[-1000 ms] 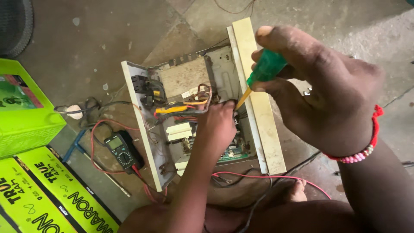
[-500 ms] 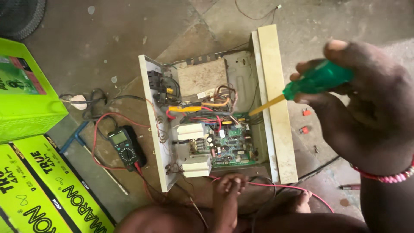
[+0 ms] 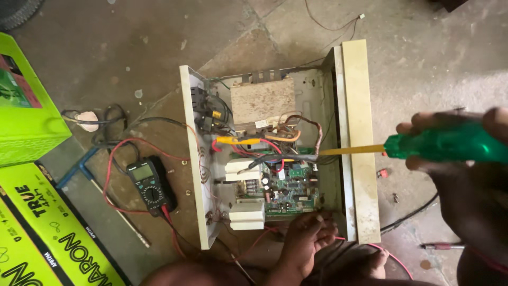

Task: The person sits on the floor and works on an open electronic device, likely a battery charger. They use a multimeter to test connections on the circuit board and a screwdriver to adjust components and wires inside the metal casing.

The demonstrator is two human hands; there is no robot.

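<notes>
Seen from above on a concrete floor [image 3: 106, 58]: an opened electrical unit [image 3: 275, 143], cream casing laid flat, innards exposed. Inside, a dusty boxy transformer [image 3: 263, 100] toward the far end, a green circuit board [image 3: 288, 190] below it, orange, red and black wires [image 3: 259, 143] tangled between. Right hand [image 3: 465, 175] at the frame's right edge, fingers wrapped shut around the translucent green handle of a screwdriver [image 3: 439, 147]; yellow shaft stretched across the casing's right wall, tip among the wires just above the board, contact hard to make out. Left hand [image 3: 307, 241] at the unit's near edge, fingers loosely curled, fingertips at the lower corner of the board, apparently gripping nothing. To the left of the casing, a black multimeter [image 3: 151, 185] face up, red leads looped around it. Bright green boxes [image 3: 32, 222] along the left edge. A small red-handled tool [image 3: 442, 246] lying on the floor at lower right.
</notes>
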